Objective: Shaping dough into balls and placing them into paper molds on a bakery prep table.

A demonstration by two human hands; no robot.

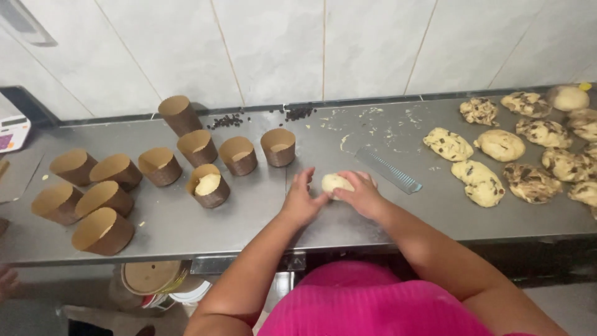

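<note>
— Where the steel surface (pixel 261 218) meets the wall, what do you see?
— Large pale tiles (pixel 273 50) rise behind it, with a dark strip along the joint. Loose chocolate chips (pixel 298 112) lie scattered against that back edge, and smears of dough mark the metal nearby.

— And the hands?
— Both sit near the front edge, at the middle. The left hand (pixel 300 202) and the right hand (pixel 362 194) cup a small dough ball (pixel 334 182) between them, fingers curled around it, the ball resting on the surface.

— What lies to the right?
— A grey-blue ribbed scraper (pixel 388 169) just beside the right hand, then many dough portions (pixel 497 162) studded with chocolate, spread toward the far right corner.

— To the left?
— Brown paper baking moulds (pixel 124 180), some upright, several tipped on their sides. One mould (pixel 210 186), near the left hand, holds a piece of dough. A scale (pixel 12 129) shows at the far left edge.

— Below the surface?
— A stack of round containers (pixel 152 283) sits underneath, and the person's pink top fills the bottom of the view.
</note>
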